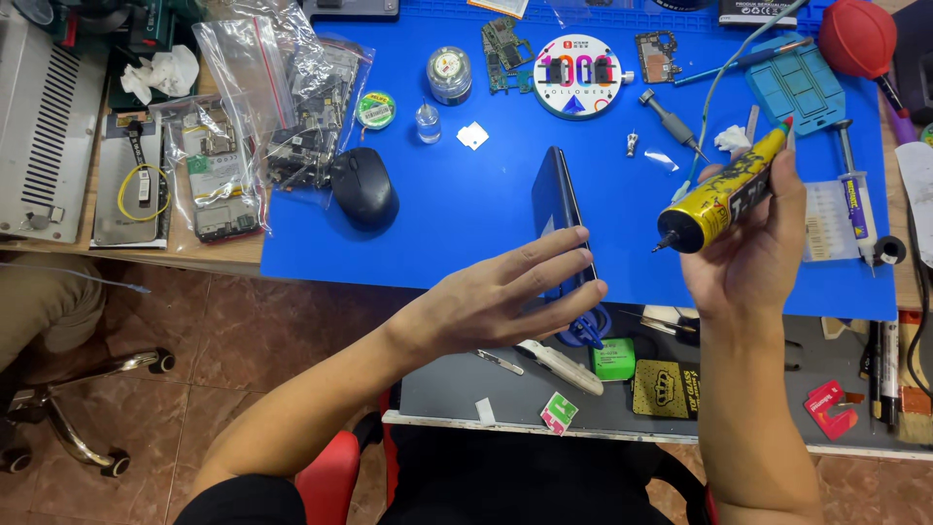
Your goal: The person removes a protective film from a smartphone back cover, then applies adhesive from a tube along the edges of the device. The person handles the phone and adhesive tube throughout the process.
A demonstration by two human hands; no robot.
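Head view: the tabletop [58, 255] carries a large blue work mat [457, 209] that covers most of the working area. On the mat, near its front edge, a dark smartphone [556, 199] stands on its long edge, tilted. The left hand [505, 297] reaches in from below with fingers extended and mostly straight, fingertips pressed against the lower end of the smartphone, steadying it rather than wrapping it. The right hand [753, 243] is closed around a yellow glue tube [724, 194] with a black pattern, held above the mat to the right of the smartphone and apart from it, its dark nozzle pointing down and left. A black computer mouse [363, 187] lies on the mat to the left of the smartphone. Clear plastic bags [282, 97] holding phone parts lie at the mat's left edge. A round white disc [577, 76] sits at the far side of the mat, with a small glass jar [449, 75] to its left. A red rubber air blower [857, 37] sits at the far right corner
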